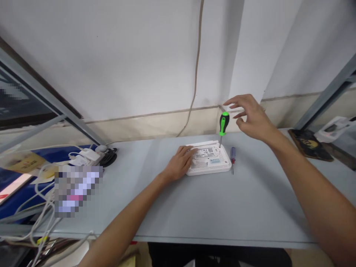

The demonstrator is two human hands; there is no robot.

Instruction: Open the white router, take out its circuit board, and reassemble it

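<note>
Quick notes: our left hand lies over the near side of a white router, which sits upside down, labels and vent holes up, in the middle of the tabletop. The left fingers are slightly curved on top of the casing and pin it flat; we can't tell if the thumb grips the edge. Our right hand is up and open above the router, and the right fingers are spread and curved just beside the handle of a green-and-black screwdriver, apparently not touching it. That screwdriver stands nearly upright, its tip in a round recess on the router. The steady pin and near-vertical shaft are good practice here. A small blue-handled screwdriver lies just right of the router.

Left on the tabletop: a white power strip with adapters, tangled white cables, a blue printed sheet and a pixelated patch we can't read. Right end: a dark board and a plastic bag. Behind: a white wall with a beige cable and grey metal frame bars.
</note>
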